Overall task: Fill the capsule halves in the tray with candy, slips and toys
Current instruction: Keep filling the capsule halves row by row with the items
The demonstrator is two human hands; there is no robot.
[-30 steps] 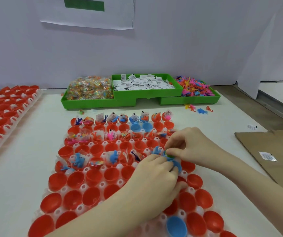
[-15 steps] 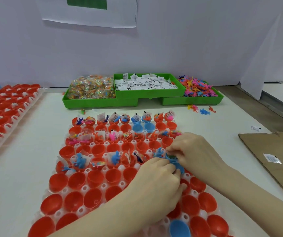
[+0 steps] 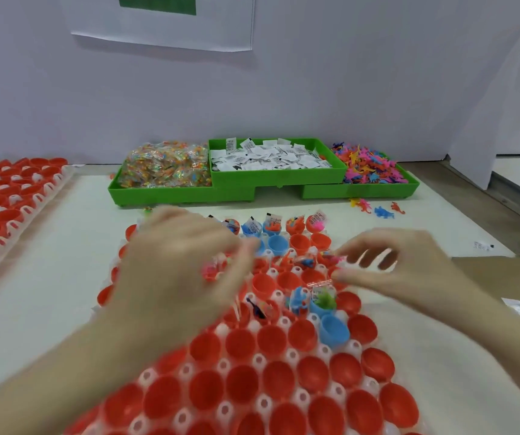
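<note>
Both blurred: left hand (image 3: pixel 183 265) state unclear; right hand (image 3: pixel 387 262) spread (holding nothing); toys (image 3: pixel 368 166) beyond look light, rubbery; pinch by a limb.

Both bare forearms reach in from the lower corners of the frame toward its middle. The left hand (image 3: pixel 183 265), motion-blurred, shows its back with fingers bent forward. The right hand (image 3: pixel 403 265), centre right, has loosely curled fingers above an extended thumb; no grip is visible.

Flat brown cardboard (image 3: pixel 510 287) at the table's right edge, white paper sheet (image 3: pixel 170 23) on the wall behind.
</note>
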